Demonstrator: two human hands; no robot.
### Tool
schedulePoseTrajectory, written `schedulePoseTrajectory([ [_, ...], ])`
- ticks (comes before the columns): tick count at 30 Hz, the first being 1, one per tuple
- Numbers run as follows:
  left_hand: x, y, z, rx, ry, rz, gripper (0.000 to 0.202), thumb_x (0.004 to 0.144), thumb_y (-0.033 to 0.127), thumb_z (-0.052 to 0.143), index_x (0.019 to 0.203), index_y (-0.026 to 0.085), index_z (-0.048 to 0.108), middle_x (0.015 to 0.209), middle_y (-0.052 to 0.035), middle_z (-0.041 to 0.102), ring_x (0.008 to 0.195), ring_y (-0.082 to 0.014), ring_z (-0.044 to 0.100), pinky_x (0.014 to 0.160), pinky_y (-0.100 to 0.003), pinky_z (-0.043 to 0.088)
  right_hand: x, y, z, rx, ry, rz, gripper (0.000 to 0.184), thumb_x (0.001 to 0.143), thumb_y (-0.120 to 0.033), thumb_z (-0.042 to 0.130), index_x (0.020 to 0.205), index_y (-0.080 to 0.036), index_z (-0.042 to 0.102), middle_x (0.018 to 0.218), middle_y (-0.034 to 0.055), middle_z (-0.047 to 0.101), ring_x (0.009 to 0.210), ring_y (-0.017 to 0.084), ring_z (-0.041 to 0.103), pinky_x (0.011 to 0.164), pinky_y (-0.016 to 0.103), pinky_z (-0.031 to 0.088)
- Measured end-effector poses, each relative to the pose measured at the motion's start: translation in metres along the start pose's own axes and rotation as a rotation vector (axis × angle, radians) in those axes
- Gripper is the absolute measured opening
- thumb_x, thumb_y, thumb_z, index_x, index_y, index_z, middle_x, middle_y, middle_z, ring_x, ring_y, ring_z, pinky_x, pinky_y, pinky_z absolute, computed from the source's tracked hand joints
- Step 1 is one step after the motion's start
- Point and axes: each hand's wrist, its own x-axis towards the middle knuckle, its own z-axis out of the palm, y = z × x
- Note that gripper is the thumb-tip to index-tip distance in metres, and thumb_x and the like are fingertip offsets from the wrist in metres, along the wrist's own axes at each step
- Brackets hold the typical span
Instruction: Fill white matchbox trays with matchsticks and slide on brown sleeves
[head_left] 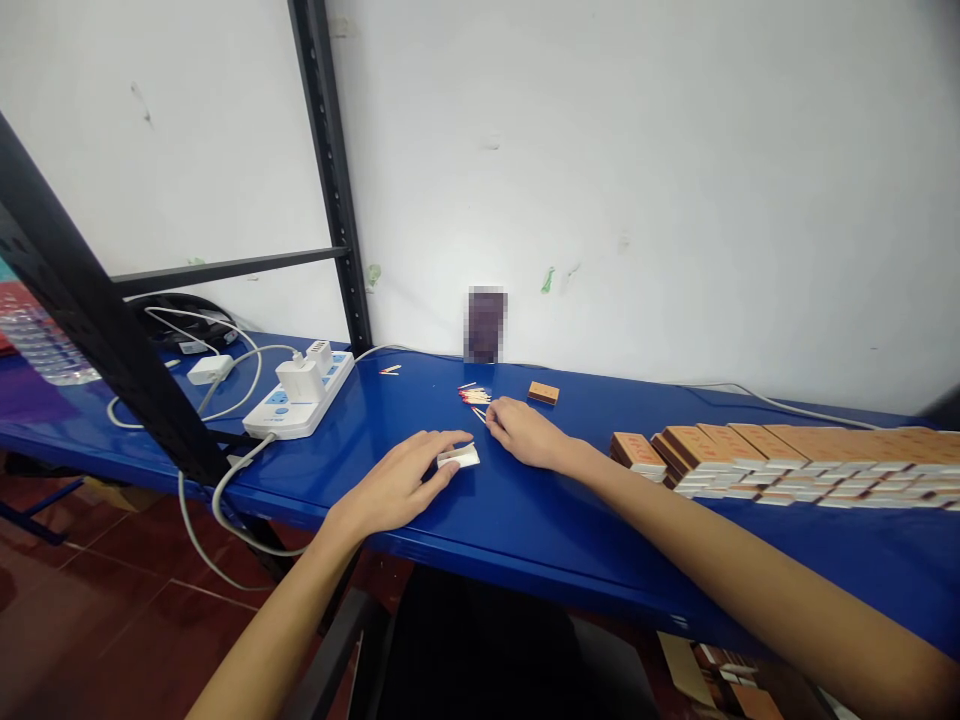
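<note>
My left hand lies on the blue table, its thumb and fingers closed around a small white matchbox tray. Just beyond and to the right of the tray, my right hand reaches down with its fingertips pressed together at a couple of matches. Behind those fingers is a small heap of red-tipped matches. The orange-brown matchbox cover rests a little past my right hand, touched by neither hand.
Many stacked matchboxes line the right side of the table. A white power strip with chargers and cables stands left, beside a black shelf post. A few loose matches lie toward the wall. A blurred dark object stands at the wall.
</note>
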Motion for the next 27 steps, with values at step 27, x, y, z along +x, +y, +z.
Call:
schedulePoseTrajectory([
  [27,0.001,-0.005,0.005,0.055,0.020,-0.091,0.042,0.097,0.033,0.045,0.138,0.026,0.043,0.116,-0.0047,0.063,0.105,-0.0222,0.057,0.095,-0.037,0.044,-0.023,-0.024,-0.017,0.125,0.115,-0.134,0.021,0.100,-0.025,0.035,0.095,-0.019,0.054,0.098,0.0067,0.063,0.088,0.018,0.058,0.079,0.030,0.042],
])
